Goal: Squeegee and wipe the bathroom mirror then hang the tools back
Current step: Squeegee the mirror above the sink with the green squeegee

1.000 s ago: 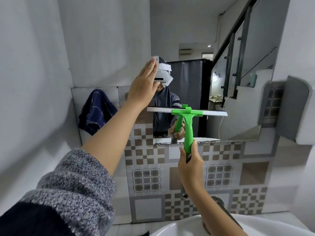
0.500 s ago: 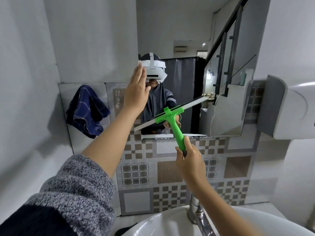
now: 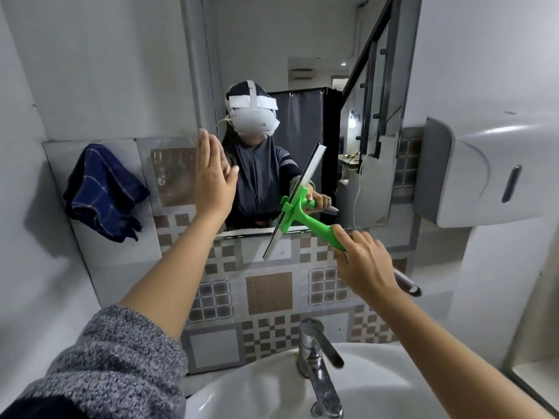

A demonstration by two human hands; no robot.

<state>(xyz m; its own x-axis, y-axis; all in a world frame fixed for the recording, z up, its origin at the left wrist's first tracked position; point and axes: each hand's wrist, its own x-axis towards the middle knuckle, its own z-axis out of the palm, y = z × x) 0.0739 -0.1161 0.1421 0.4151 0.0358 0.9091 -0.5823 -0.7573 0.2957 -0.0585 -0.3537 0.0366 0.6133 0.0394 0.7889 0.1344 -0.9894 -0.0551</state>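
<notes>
The mirror [image 3: 305, 55] hangs on the wall above a tiled band. My right hand [image 3: 364, 261] grips the green handle of the squeegee [image 3: 302, 217], whose white blade is tilted steeply, almost upright, at the mirror's lower edge and over the tiles below. My left hand [image 3: 211, 179] is flat with fingers up, pressed at the mirror's left edge, holding nothing. A dark blue checked cloth [image 3: 104, 193] hangs on the wall to the left of the mirror.
A white basin [image 3: 263, 391] with a chrome tap [image 3: 317, 361] lies below. A grey-white dispenser [image 3: 484, 173] juts from the right wall beside the mirror. The left wall stands close to my left arm.
The squeegee blade has turned from level to nearly upright and dropped to the mirror's bottom edge. My left hand slid lower along the mirror's left side. The view tipped down, showing the tap.
</notes>
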